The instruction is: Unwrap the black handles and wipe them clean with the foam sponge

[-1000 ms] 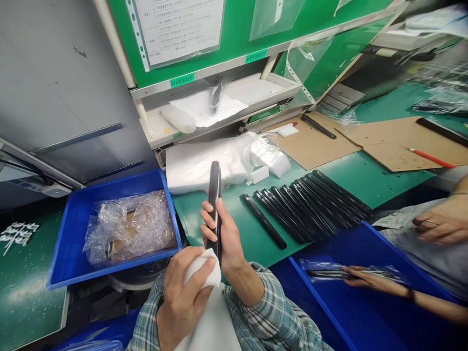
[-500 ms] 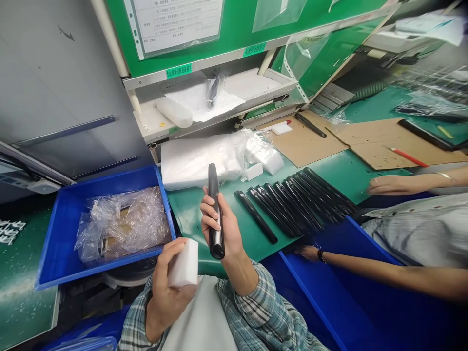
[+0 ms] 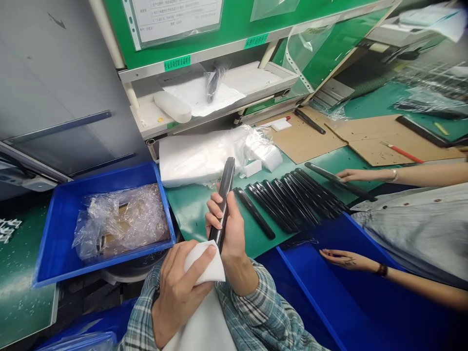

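Observation:
My right hand (image 3: 230, 234) is closed around a long, slim black plastic part (image 3: 224, 192), held upright and tilted slightly right over the green mat. My left hand (image 3: 179, 287) grips a white sponge block (image 3: 206, 263) and presses it against the part's lower end. A row of several similar black parts (image 3: 292, 200) lies on the mat just right of my hands.
A blue bin (image 3: 66, 243) with crumpled clear plastic sits at left. White foam bags (image 3: 201, 156) lie behind. Another person at right holds a black part (image 3: 340, 180) in one hand (image 3: 353, 174); their other hand (image 3: 343, 259) rests in a blue bin (image 3: 329, 302). Cardboard sheets (image 3: 365, 136) lie beyond.
My left hand brought the sponge back against the part's lower end. My right hand tilted the part rightward. The other person picked a black part up over the row.

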`<action>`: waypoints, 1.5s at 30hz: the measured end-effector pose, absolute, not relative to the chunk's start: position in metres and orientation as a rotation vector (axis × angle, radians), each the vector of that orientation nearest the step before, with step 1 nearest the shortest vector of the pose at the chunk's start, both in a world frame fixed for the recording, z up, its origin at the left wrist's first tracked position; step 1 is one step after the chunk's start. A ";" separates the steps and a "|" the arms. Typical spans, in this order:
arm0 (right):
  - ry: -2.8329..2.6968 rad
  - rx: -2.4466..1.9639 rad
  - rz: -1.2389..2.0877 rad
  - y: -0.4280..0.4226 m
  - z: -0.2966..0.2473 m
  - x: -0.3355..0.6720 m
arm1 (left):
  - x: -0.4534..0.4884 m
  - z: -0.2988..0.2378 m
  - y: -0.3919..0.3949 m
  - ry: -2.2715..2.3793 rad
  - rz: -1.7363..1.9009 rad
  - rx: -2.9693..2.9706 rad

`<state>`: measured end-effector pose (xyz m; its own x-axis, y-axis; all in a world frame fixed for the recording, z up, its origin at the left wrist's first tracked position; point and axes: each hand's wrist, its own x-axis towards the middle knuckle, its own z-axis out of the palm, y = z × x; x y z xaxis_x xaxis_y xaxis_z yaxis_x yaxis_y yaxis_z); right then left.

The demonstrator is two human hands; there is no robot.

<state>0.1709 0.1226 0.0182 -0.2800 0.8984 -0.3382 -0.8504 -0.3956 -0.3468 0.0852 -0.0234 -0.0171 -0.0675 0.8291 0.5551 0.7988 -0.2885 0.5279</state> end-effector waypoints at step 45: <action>-0.174 -0.652 1.912 0.111 0.026 0.170 | 0.080 -0.017 -0.032 1.792 1.327 2.226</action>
<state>0.1703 0.1110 0.0260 -0.2921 0.8859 -0.3602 -0.8064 -0.4307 -0.4053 0.0795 -0.0317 -0.0171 -0.0020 0.7998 0.6002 0.8073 -0.3530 0.4730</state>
